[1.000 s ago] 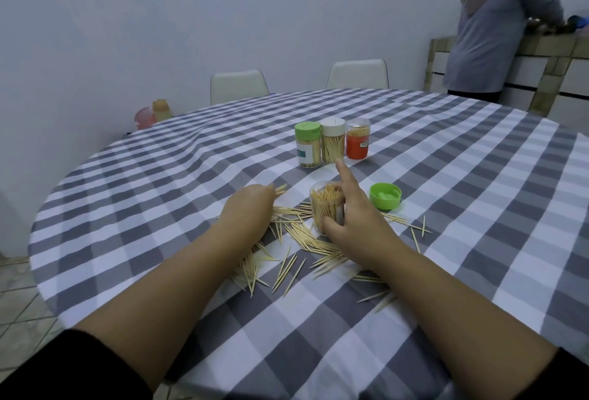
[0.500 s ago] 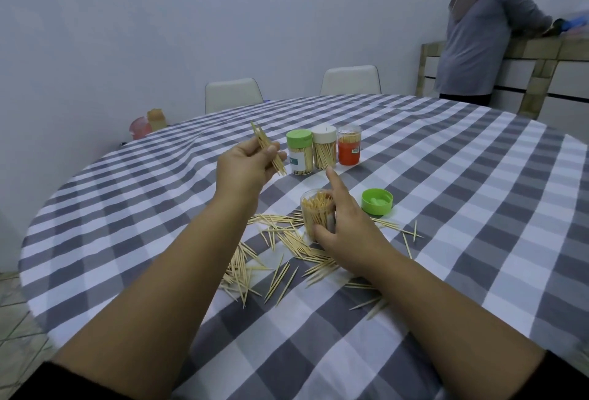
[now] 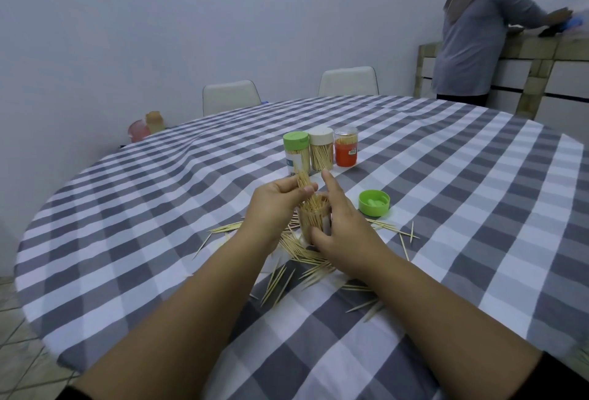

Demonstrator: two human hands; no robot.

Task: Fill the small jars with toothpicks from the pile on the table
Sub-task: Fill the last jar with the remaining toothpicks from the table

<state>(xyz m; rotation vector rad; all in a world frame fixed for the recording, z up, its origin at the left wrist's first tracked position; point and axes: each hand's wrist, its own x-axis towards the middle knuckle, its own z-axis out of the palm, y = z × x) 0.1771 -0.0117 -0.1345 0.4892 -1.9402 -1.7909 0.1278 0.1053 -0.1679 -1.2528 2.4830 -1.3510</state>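
An open clear jar (image 3: 314, 219) nearly full of toothpicks stands upright on the checked tablecloth. My right hand (image 3: 339, 225) grips it from the right side, index finger raised. My left hand (image 3: 275, 208) pinches a small bunch of toothpicks (image 3: 302, 179) held steeply over the jar's mouth, their lower ends at the opening. Loose toothpicks (image 3: 302, 259) lie scattered around the jar and under my wrists. The jar's green lid (image 3: 374, 202) lies upside down to the right.
Three closed jars stand behind: green-lidded (image 3: 297, 152), white-lidded (image 3: 322, 149), and clear-lidded with an orange label (image 3: 345, 150). Two white chairs (image 3: 231, 96) sit at the round table's (image 3: 159, 208) far edge. A person (image 3: 478, 26) stands at a counter, back right.
My left hand lifted a bunch of toothpicks off the pile, then brought it right and down to the jar's mouth. My right hand kept holding the jar.
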